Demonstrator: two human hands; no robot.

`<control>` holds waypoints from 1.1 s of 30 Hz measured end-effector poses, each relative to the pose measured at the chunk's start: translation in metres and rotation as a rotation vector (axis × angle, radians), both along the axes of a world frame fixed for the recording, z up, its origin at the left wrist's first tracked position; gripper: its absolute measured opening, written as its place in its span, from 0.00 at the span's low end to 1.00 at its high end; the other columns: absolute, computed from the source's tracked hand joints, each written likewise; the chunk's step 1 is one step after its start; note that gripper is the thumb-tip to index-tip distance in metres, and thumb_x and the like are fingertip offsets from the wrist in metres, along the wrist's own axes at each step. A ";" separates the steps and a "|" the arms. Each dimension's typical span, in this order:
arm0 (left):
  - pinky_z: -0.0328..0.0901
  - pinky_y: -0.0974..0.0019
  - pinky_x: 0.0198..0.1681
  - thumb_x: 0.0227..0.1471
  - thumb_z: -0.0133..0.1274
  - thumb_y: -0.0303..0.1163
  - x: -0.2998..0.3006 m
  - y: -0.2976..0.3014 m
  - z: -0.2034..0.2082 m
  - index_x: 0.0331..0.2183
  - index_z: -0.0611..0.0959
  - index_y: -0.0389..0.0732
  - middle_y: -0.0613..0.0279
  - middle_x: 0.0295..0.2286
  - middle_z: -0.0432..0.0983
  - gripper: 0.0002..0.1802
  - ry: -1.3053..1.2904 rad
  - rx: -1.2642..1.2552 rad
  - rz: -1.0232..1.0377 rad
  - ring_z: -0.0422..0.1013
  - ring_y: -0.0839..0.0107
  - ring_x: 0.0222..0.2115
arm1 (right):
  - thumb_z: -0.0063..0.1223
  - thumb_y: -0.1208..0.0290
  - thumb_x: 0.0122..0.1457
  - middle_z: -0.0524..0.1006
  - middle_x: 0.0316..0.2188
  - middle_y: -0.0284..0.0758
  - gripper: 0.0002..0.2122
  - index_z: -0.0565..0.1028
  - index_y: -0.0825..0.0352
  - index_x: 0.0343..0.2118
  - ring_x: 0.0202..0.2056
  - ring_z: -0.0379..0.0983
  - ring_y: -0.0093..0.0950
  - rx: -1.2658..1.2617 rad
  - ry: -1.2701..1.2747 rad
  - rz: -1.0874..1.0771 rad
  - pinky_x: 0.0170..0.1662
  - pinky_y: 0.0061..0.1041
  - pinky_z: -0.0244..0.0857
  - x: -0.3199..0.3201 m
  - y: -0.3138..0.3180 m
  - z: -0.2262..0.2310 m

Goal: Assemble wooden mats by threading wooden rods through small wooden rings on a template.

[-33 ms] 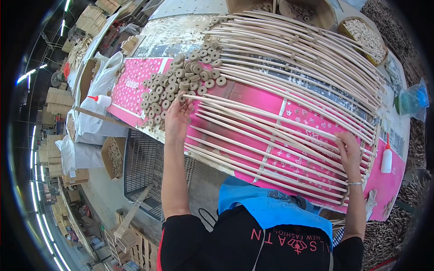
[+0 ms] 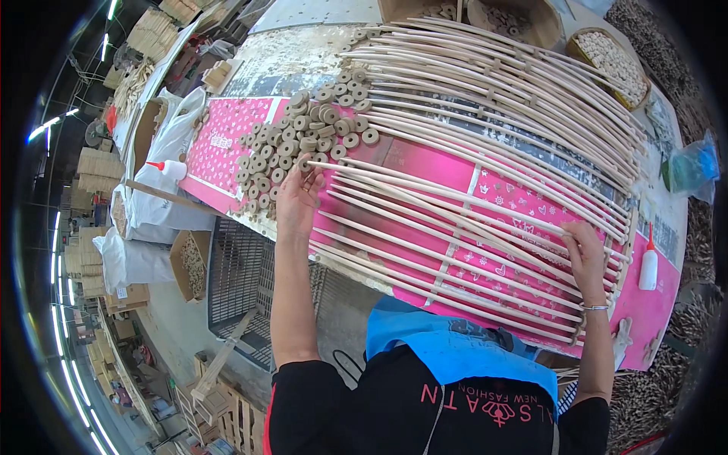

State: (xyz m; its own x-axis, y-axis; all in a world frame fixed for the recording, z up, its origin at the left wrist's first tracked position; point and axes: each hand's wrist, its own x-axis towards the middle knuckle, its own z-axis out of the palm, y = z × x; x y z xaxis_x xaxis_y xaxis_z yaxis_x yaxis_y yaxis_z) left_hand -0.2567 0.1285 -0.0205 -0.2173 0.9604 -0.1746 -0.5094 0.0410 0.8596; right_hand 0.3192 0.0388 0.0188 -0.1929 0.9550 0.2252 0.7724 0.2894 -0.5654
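Note:
My left hand [image 2: 299, 193] is closed, its fingertips pinching a small round wooden disc with a hole [image 2: 305, 162] against the left tip of a thin wooden rod [image 2: 402, 178]. Toward the rod's right end, my right hand [image 2: 585, 254] closes its thumb and fingers around it. A heap of similar discs [image 2: 287, 148] lies just beyond my left hand. Below the held rod, several pale rods [image 2: 455, 265] lie side by side on a pink printed sheet [image 2: 227, 144], and some cross each other. Part of the held disc is hidden by my fingers.
More rods with small pieces along them [image 2: 500, 83] cover the table's far side. A white glue bottle [image 2: 648, 269] stands at right, another bottle [image 2: 173, 168] lies at left. A basket of pale pieces [image 2: 610, 64] sits far right; a dark crate [image 2: 239, 277] is below the table.

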 end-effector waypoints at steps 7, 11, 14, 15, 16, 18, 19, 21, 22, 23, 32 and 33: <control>0.78 0.68 0.48 0.71 0.52 0.32 0.011 0.001 0.006 0.57 0.79 0.32 0.59 0.43 0.81 0.19 0.024 -0.020 0.068 0.78 0.73 0.42 | 0.57 0.81 0.64 0.77 0.36 0.40 0.07 0.79 0.71 0.45 0.37 0.76 0.34 -0.022 0.009 -0.006 0.41 0.29 0.69 0.006 -0.001 -0.001; 0.77 0.70 0.44 0.67 0.57 0.28 0.017 0.002 0.010 0.57 0.80 0.32 0.60 0.41 0.81 0.20 0.248 -0.002 0.152 0.79 0.75 0.38 | 0.57 0.80 0.64 0.78 0.37 0.41 0.08 0.79 0.70 0.45 0.39 0.76 0.36 -0.024 -0.004 -0.052 0.43 0.31 0.69 0.011 -0.004 0.001; 0.75 0.74 0.40 0.63 0.60 0.25 0.019 0.002 0.008 0.56 0.80 0.31 0.63 0.38 0.82 0.21 0.591 0.040 0.203 0.78 0.77 0.34 | 0.57 0.80 0.64 0.78 0.37 0.41 0.08 0.79 0.70 0.45 0.39 0.76 0.37 -0.023 0.001 -0.052 0.43 0.31 0.69 0.010 -0.004 0.001; 0.74 0.74 0.39 0.62 0.61 0.23 0.021 0.002 0.007 0.55 0.81 0.32 0.63 0.37 0.81 0.20 0.672 0.078 0.220 0.78 0.78 0.34 | 0.56 0.81 0.64 0.78 0.36 0.40 0.07 0.79 0.70 0.45 0.38 0.77 0.35 0.009 -0.009 -0.034 0.41 0.29 0.69 0.008 -0.004 0.001; 0.73 0.75 0.39 0.61 0.61 0.21 0.020 0.003 0.006 0.55 0.82 0.32 0.64 0.37 0.81 0.20 0.753 0.118 0.239 0.77 0.79 0.34 | 0.56 0.81 0.64 0.78 0.36 0.40 0.07 0.79 0.70 0.45 0.38 0.77 0.35 0.010 -0.009 -0.033 0.41 0.29 0.69 0.007 -0.004 0.002; 0.72 0.75 0.38 0.59 0.61 0.19 0.016 0.005 0.001 0.54 0.83 0.32 0.65 0.37 0.81 0.20 0.822 0.129 0.259 0.77 0.80 0.33 | 0.56 0.81 0.64 0.78 0.35 0.40 0.07 0.79 0.70 0.44 0.37 0.77 0.36 0.030 -0.036 -0.016 0.41 0.30 0.69 0.003 -0.003 0.003; 0.72 0.75 0.38 0.58 0.61 0.18 0.018 0.006 0.001 0.53 0.84 0.32 0.65 0.36 0.81 0.19 0.887 0.141 0.275 0.76 0.80 0.33 | 0.56 0.81 0.64 0.78 0.35 0.40 0.07 0.79 0.70 0.44 0.37 0.77 0.36 0.029 -0.037 -0.018 0.41 0.30 0.69 0.003 -0.004 0.003; 0.72 0.76 0.38 0.58 0.61 0.18 0.021 0.006 0.002 0.52 0.84 0.32 0.65 0.37 0.81 0.19 0.913 0.136 0.281 0.76 0.80 0.33 | 0.57 0.81 0.63 0.77 0.35 0.41 0.07 0.79 0.70 0.44 0.36 0.76 0.36 0.051 -0.058 -0.012 0.41 0.31 0.69 0.003 -0.004 0.003; 0.72 0.76 0.38 0.59 0.61 0.18 0.022 0.006 0.003 0.52 0.84 0.32 0.66 0.37 0.81 0.18 0.940 0.130 0.290 0.76 0.80 0.33 | 0.57 0.81 0.63 0.77 0.35 0.41 0.07 0.79 0.70 0.44 0.36 0.76 0.36 0.051 -0.058 -0.012 0.41 0.31 0.69 0.004 -0.004 0.003; 0.72 0.76 0.38 0.59 0.61 0.18 0.022 0.005 0.003 0.52 0.84 0.32 0.66 0.37 0.81 0.18 0.940 0.130 0.290 0.76 0.80 0.33 | 0.57 0.81 0.63 0.77 0.35 0.41 0.07 0.79 0.70 0.44 0.36 0.76 0.36 0.054 -0.063 -0.009 0.40 0.31 0.69 0.004 -0.004 0.003; 0.69 0.77 0.35 0.59 0.60 0.18 0.038 0.007 0.008 0.53 0.84 0.33 0.67 0.37 0.81 0.19 0.691 0.078 0.281 0.74 0.82 0.33 | 0.58 0.81 0.63 0.76 0.34 0.41 0.07 0.79 0.70 0.43 0.36 0.75 0.37 0.044 -0.045 -0.020 0.40 0.32 0.68 -0.007 -0.005 0.010; 0.69 0.77 0.35 0.59 0.60 0.19 0.038 0.009 0.008 0.53 0.84 0.34 0.68 0.37 0.80 0.20 0.678 0.102 0.277 0.73 0.83 0.33 | 0.58 0.81 0.63 0.77 0.34 0.41 0.07 0.79 0.70 0.43 0.37 0.76 0.38 0.039 -0.046 -0.025 0.41 0.32 0.68 -0.008 -0.006 0.012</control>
State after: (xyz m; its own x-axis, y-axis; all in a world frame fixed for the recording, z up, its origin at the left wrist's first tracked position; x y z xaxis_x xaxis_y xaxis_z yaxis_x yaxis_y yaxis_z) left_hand -0.2182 0.1371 -0.0122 -0.4823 0.8591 0.1712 0.1551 -0.1086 0.9819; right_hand 0.3109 0.0325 0.0310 -0.1801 0.9505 0.2533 0.8045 0.2906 -0.5180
